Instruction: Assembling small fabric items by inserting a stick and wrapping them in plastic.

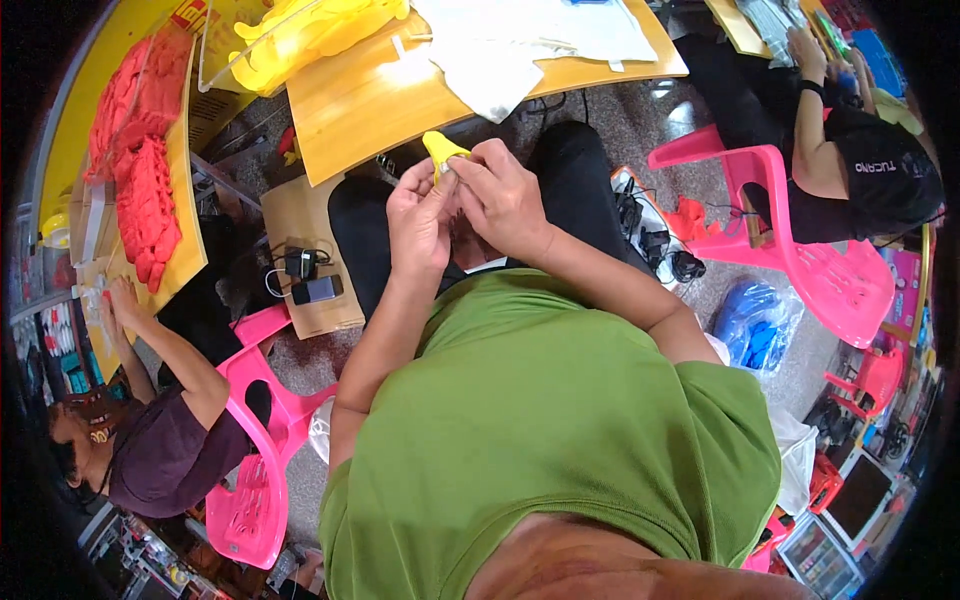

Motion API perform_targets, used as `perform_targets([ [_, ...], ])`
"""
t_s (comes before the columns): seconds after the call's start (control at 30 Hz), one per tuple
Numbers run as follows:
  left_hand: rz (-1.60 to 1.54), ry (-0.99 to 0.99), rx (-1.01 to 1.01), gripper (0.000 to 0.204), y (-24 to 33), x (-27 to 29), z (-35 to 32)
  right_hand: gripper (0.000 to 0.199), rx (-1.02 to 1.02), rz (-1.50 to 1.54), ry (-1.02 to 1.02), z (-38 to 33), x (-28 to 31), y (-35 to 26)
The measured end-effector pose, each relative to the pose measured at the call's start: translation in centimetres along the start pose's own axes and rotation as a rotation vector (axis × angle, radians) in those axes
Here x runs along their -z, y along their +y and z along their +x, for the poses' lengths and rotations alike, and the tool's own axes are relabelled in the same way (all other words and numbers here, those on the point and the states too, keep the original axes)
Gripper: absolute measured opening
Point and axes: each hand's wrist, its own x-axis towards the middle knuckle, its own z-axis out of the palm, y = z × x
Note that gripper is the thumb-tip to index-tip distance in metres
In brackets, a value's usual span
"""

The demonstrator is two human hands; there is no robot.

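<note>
Yellow plastic piece sits pinched between both hands just above the middle of the view, toward twelve o'clock from the green shirt, its rounded tip poking up past the fingertips. At nine o'clock, far left, red moulded parts lie heaped on a yellow board, and below them, at about eight o'clock, a co-worker in a dark top sits on a pink chair with one hand at the board's edge. Nearer the middle, a cardboard box carries a small black device and cable. The left hand is curled narrow, thumb and fingers closed on the piece's lower side. The right hand touches it from the one o'clock side, fingers folded tight over the same piece. Above the hands a wooden table bears white cloth and more yellow parts. At two o'clock another person sits by a second pink chair; a blue bag lies at three o'clock.
</note>
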Motion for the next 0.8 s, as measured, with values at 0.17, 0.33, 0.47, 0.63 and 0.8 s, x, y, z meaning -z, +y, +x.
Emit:
perform_targets([
  [0.17, -0.156, -0.073, 0.166, 0.024, 0.1, 2.1, 0.5, 0.023, -0.176, 0.28, -0.015, 0.0, 1.5, -1.9],
  [0.33, -0.199, -0.1, 0.161, 0.023, -0.3, 2.2, 0.6, 0.011, -0.33, 0.472, -0.049, 0.7, 1.3, -0.2],
  [0.47, -0.171, -0.108, 0.131, 0.024, -0.3, 2.1, 0.4, 0.006, -0.229, 0.326, -0.052, 1.0, 1.0, 0.4],
  [0.63, -0.012, -0.117, 0.05, 0.028, 0.3, 1.7, 0.1, 0.006, -0.247, 0.297, -0.067, 1.1, 1.0, 0.5],
  [0.8, -0.003, -0.134, 0.072, 0.029, 0.4, 1.9, 0.3, 0.006, -0.235, 0.264, -0.042, 0.9, 0.8, 0.7],
])
